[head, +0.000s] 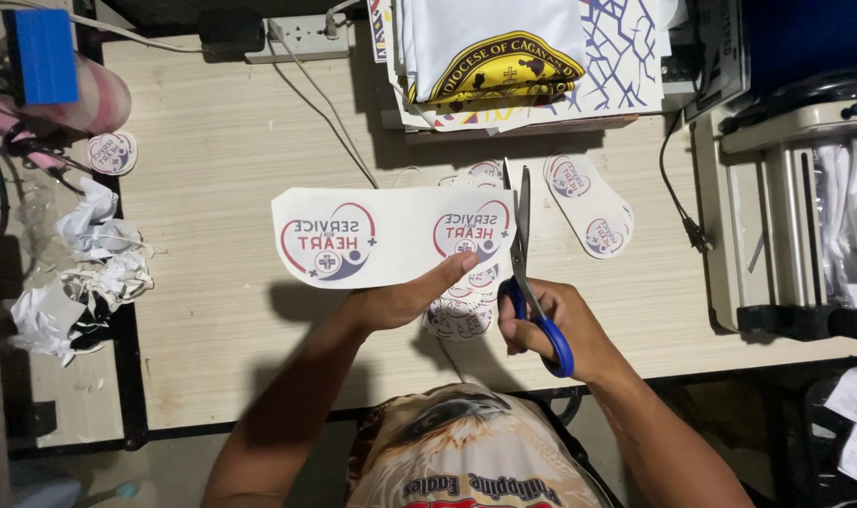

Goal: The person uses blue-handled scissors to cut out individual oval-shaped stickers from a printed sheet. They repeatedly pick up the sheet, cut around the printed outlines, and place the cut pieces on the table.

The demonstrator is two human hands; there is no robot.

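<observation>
Left hand (400,301) pinches the printed strip (391,235), its long axis running leftward from that grip; right hand (551,325) grips blue-handled scissors (525,273) at the strip's right end, blades pointing away.

The left hand (405,299) covers the near edge of the paper strip (391,235), and only its thumb shows on top. The right hand (551,325) wraps the blue scissors (527,273) handles, hiding most of both loops. The pile of cut round stickers (461,315) lies partly under the strip and both hands. The stack of printed sheets (522,56) is cut off by the far edge, and the machine (795,216) by the right edge.
</observation>
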